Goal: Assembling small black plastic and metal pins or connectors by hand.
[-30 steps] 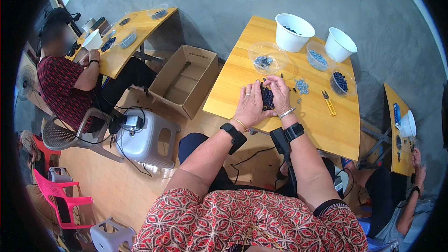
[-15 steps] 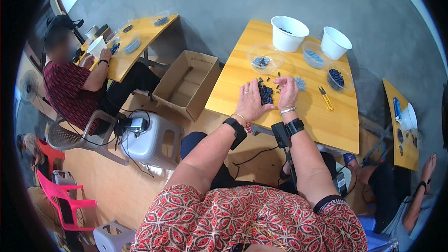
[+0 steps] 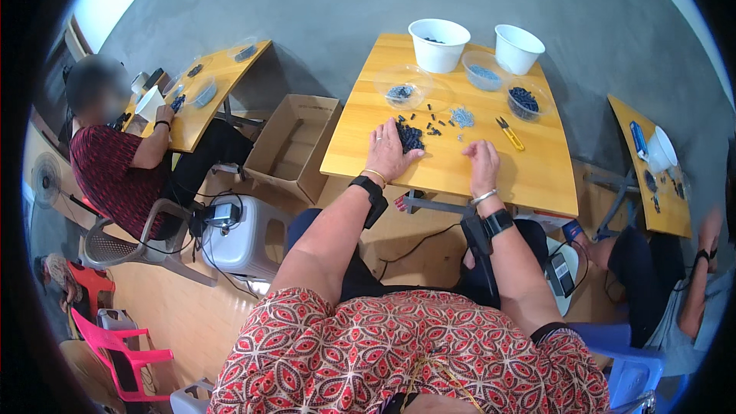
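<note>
My left hand [image 3: 389, 152] lies flat on the wooden table, its fingers stretched along the left side of a pile of small dark blue cylindrical pieces [image 3: 412, 138]. Several loose dark pieces [image 3: 434, 124] are scattered just right of that pile. My right hand [image 3: 482, 166] is near the table's front edge, apart from the pile, with its fingers curled inward. Whatever those fingers hold, if anything, is hidden. Beyond it sits a small heap of light blue pieces [image 3: 462, 116]. Yellow-handled snips [image 3: 510, 134] lie to its right.
At the table's back stand two white tubs [image 3: 438, 57] [image 3: 519, 50]. Clear bowls hold grey-blue bits [image 3: 400, 93], light blue pieces [image 3: 484, 75] and dark pieces [image 3: 524, 100]. A cardboard box [image 3: 295, 146] is on the floor, left. Other people sit at tables on both sides.
My right hand has drawn away from the dark pile, toward the right and the front edge. My left hand stays beside the pile. The whole view has shifted slightly.
</note>
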Tool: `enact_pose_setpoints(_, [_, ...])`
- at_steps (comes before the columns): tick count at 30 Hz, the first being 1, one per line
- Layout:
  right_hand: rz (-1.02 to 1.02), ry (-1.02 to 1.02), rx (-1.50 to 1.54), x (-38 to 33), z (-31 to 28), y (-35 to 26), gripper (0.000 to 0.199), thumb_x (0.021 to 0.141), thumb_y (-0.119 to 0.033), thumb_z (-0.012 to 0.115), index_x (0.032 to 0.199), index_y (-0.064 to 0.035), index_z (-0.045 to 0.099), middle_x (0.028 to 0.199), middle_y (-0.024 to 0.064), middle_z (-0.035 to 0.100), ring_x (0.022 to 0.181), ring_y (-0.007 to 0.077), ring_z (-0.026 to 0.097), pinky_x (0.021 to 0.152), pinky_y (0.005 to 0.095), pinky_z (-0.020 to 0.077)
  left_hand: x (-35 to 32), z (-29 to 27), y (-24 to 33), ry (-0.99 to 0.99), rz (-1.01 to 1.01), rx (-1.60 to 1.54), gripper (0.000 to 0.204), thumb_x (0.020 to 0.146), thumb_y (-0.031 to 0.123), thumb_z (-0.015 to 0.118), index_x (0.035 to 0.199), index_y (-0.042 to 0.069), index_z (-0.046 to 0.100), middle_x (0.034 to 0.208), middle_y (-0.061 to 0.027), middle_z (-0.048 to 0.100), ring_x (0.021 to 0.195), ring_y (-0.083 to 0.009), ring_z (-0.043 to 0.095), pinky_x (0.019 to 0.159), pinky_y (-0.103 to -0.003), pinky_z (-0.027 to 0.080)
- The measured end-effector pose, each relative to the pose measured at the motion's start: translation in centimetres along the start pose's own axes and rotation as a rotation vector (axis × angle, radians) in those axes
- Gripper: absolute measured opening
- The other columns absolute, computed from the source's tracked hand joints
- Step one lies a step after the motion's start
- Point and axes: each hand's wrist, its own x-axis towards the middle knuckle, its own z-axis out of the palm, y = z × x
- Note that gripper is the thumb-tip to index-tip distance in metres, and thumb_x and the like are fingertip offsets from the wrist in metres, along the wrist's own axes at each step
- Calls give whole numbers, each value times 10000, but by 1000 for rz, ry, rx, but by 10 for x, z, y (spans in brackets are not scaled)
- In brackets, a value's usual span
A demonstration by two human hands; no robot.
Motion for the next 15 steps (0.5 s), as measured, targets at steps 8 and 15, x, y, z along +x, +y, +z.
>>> enact_pose_setpoints(8, [-153, -111, -335, -2, 6, -7, 277, 882, -229, 454, 742, -18, 565, 626, 41, 559, 609, 136, 528, 613, 268, 424, 1, 6, -3, 9, 2, 43, 933, 708, 502, 661, 1275, -118, 257, 1198, -225, 444, 1156, -333, 385, 1010, -414, 247])
enact_pose_setpoints(15, [-161, -123, -441, -2, 8, -9, 312, 865, -279, 474, 719, -21, 573, 614, 56, 572, 607, 149, 550, 606, 277, 430, -1, -3, 3, -40, -34, 23, 954, 733, 526, 629, 1310, -117, 224, 1251, -252, 413, 1194, -344, 369, 1019, -405, 254])
